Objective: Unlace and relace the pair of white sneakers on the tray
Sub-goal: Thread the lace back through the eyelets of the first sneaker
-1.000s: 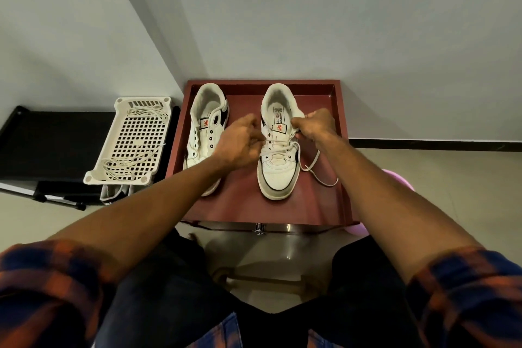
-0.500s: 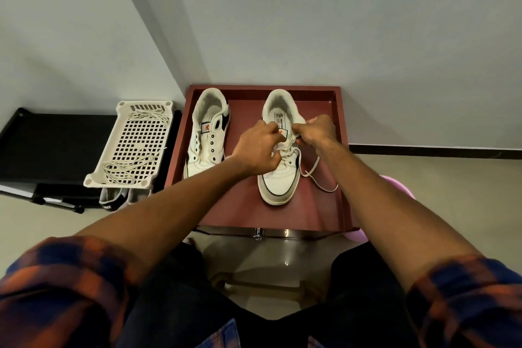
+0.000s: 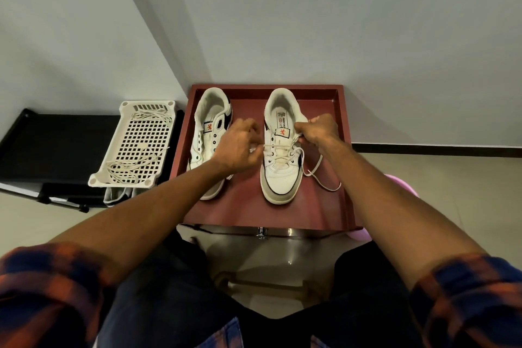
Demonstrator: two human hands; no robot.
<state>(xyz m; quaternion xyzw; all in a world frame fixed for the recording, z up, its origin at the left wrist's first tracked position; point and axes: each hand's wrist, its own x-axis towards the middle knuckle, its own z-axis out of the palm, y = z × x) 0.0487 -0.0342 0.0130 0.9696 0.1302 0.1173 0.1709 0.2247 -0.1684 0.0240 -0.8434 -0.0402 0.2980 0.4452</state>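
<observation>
Two white sneakers stand toe-toward-me on a dark red tray (image 3: 248,206). The left sneaker (image 3: 210,127) has bare eyelets and no lace. The right sneaker (image 3: 281,167) is partly laced with a white lace (image 3: 278,146). My left hand (image 3: 236,148) pinches one end of that lace and holds it taut across the shoe, just left of it. My right hand (image 3: 317,130) grips the lace at the shoe's right upper eyelets. A loose tail of the lace (image 3: 322,178) trails onto the tray to the right.
A white perforated basket (image 3: 135,144) holding a loose lace sits left of the tray on a black shelf (image 3: 50,144). A grey wall rises behind. A pink object (image 3: 401,186) shows at the tray's right. My knees are below the tray's front edge.
My hands have moved apart: the left hand pulled leftward away from the shoe's tongue, drawing the lace taut across the right sneaker. The right hand stayed at the upper eyelets.
</observation>
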